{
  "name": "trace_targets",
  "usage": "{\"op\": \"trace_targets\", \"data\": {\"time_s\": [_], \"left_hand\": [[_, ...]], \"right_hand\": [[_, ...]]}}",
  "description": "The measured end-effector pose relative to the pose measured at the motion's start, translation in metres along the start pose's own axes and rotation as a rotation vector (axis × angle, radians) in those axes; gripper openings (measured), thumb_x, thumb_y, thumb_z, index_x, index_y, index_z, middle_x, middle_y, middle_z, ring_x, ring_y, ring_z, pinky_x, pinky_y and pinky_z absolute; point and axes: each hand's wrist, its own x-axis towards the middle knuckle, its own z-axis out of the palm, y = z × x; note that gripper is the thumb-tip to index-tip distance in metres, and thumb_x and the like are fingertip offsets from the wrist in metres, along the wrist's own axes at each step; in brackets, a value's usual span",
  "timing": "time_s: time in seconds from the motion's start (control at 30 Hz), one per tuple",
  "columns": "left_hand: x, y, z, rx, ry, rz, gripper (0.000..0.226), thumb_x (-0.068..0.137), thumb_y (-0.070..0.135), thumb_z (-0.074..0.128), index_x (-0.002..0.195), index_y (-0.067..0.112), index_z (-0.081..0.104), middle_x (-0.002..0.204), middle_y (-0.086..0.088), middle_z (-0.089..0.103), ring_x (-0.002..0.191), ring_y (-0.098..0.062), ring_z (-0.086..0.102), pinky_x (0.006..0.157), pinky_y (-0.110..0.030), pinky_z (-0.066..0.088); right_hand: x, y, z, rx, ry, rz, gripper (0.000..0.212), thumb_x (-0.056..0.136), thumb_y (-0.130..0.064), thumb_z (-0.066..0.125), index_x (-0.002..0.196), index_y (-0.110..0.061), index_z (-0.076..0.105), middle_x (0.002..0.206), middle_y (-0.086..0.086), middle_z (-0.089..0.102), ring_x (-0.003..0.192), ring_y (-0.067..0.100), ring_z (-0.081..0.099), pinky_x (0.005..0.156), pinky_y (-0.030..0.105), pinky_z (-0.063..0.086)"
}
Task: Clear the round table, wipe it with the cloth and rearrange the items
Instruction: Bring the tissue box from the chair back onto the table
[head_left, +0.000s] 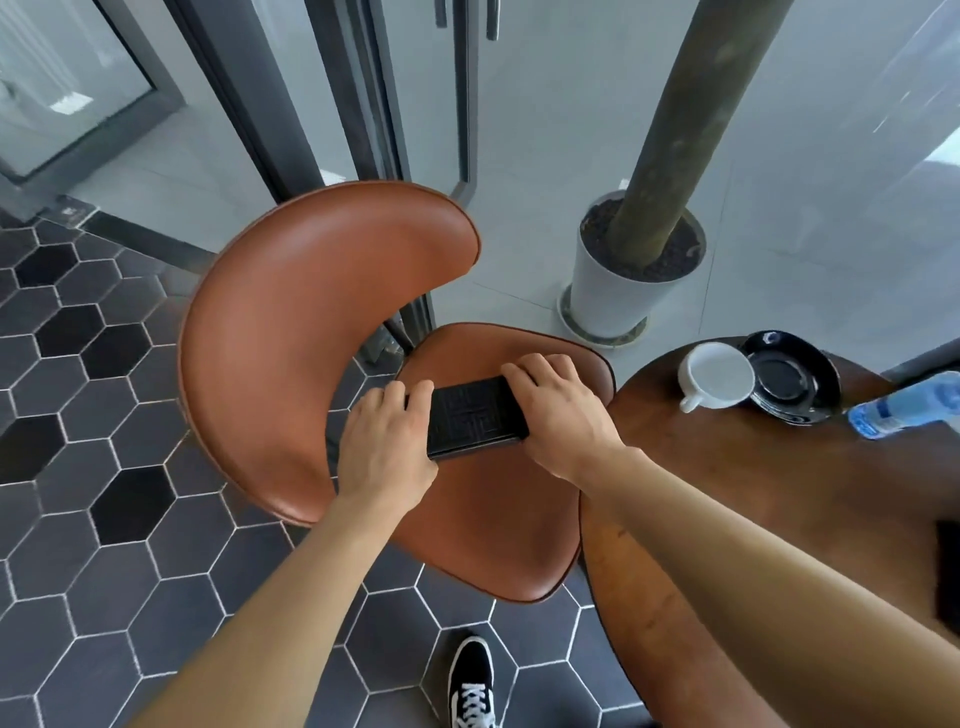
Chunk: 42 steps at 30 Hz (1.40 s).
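Note:
A black embossed box (475, 418) sits on the seat of a brown leather chair (498, 509). My left hand (384, 441) grips its left end and my right hand (558, 405) grips its right end. The dark wooden round table (727, 467) is to the right. A white cup (714, 375) lies tipped on it beside a black saucer (792, 376). A plastic water bottle (904, 405) lies at the right edge. Something dark (948, 577) shows at the table's right border, mostly cut off.
The chair's curved backrest (311, 322) rises to the left. A white pot with a tree trunk (623, 280) stands behind the table. Glass doors with dark frames (363, 104) are at the back. My shoe (470, 686) rests on hexagonal floor tiles (104, 467).

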Motion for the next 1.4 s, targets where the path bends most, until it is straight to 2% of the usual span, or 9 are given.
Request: {"op": "trace_targets", "data": {"time_s": [0.13,0.27,0.53,0.67,0.83,0.93,1.1,1.2,1.4], "left_hand": [[-0.015,0.021,-0.037,0.008,0.031,0.085,0.095,0.056,0.026,0.094,0.139,0.010,0.050,0.109,-0.010,0.062,0.102,-0.035,0.059,0.094,-0.047,0.051],[-0.025,0.056,-0.066,0.016,0.025,0.196,0.093,0.058,0.028,0.093,0.139,0.009,0.051,0.110,-0.010,0.063,0.103,-0.033,0.059,0.097,-0.046,0.050],[-0.031,0.149,-0.091,0.013,0.002,0.445,0.093,0.058,0.034,0.092,0.139,0.012,0.053,0.111,-0.007,0.065,0.103,-0.029,0.061,0.096,-0.043,0.051],[-0.035,0.208,-0.095,0.025,0.014,0.525,0.094,0.059,0.035,0.092,0.140,0.010,0.052,0.115,-0.010,0.066,0.107,-0.030,0.062,0.102,-0.043,0.049],[-0.040,0.288,-0.090,0.025,0.017,0.569,0.092,0.058,0.037,0.092,0.138,0.011,0.054,0.107,-0.006,0.066,0.098,-0.026,0.062,0.096,-0.041,0.052],[-0.044,0.341,-0.081,0.008,0.012,0.569,0.090,0.056,0.038,0.092,0.134,0.011,0.055,0.107,-0.005,0.066,0.097,-0.026,0.062,0.092,-0.041,0.052],[-0.042,0.425,-0.057,-0.030,0.014,0.537,0.093,0.058,0.038,0.091,0.137,0.008,0.053,0.113,-0.007,0.066,0.105,-0.028,0.061,0.098,-0.042,0.050],[-0.035,0.461,-0.043,-0.046,0.001,0.511,0.093,0.057,0.035,0.092,0.136,0.008,0.053,0.113,-0.009,0.065,0.105,-0.029,0.061,0.096,-0.042,0.050],[-0.009,0.510,-0.023,-0.041,-0.035,0.500,0.094,0.071,0.039,0.082,0.149,0.010,0.036,0.121,-0.006,0.058,0.112,-0.025,0.054,0.104,-0.037,0.042]], "right_hand": [[-0.041,0.005,-0.034,0.016,0.040,0.053,0.072,0.080,-0.007,0.069,0.145,-0.017,0.039,0.137,0.000,0.043,0.124,0.029,0.037,0.078,0.045,0.057],[-0.089,0.019,-0.059,0.028,0.065,0.163,0.074,0.078,-0.011,0.073,0.144,-0.019,0.040,0.136,-0.002,0.044,0.125,0.028,0.038,0.077,0.045,0.058],[-0.188,0.072,-0.098,0.028,0.146,0.364,0.069,0.081,-0.018,0.072,0.143,-0.022,0.041,0.134,-0.006,0.047,0.125,0.026,0.039,0.085,0.043,0.057],[-0.229,0.113,-0.109,0.049,0.160,0.437,0.063,0.080,-0.014,0.069,0.137,-0.022,0.045,0.130,-0.005,0.048,0.124,0.026,0.038,0.085,0.045,0.057],[-0.278,0.176,-0.115,0.053,0.189,0.481,0.065,0.079,-0.018,0.072,0.137,-0.025,0.044,0.130,-0.008,0.048,0.123,0.025,0.038,0.079,0.044,0.058],[-0.305,0.223,-0.120,0.055,0.182,0.485,0.063,0.081,-0.018,0.073,0.137,-0.024,0.045,0.134,-0.007,0.048,0.126,0.025,0.037,0.080,0.045,0.059],[-0.331,0.307,-0.120,0.064,0.166,0.463,0.069,0.082,-0.016,0.072,0.144,-0.025,0.041,0.139,-0.005,0.046,0.131,0.026,0.037,0.092,0.045,0.055],[-0.336,0.346,-0.119,0.066,0.143,0.449,0.069,0.081,-0.012,0.071,0.143,-0.021,0.044,0.141,-0.003,0.046,0.129,0.028,0.039,0.094,0.042,0.052],[-0.333,0.406,-0.112,0.095,0.113,0.453,0.070,0.081,-0.015,0.070,0.144,-0.024,0.042,0.140,-0.004,0.045,0.126,0.029,0.040,0.095,0.043,0.051]]}}
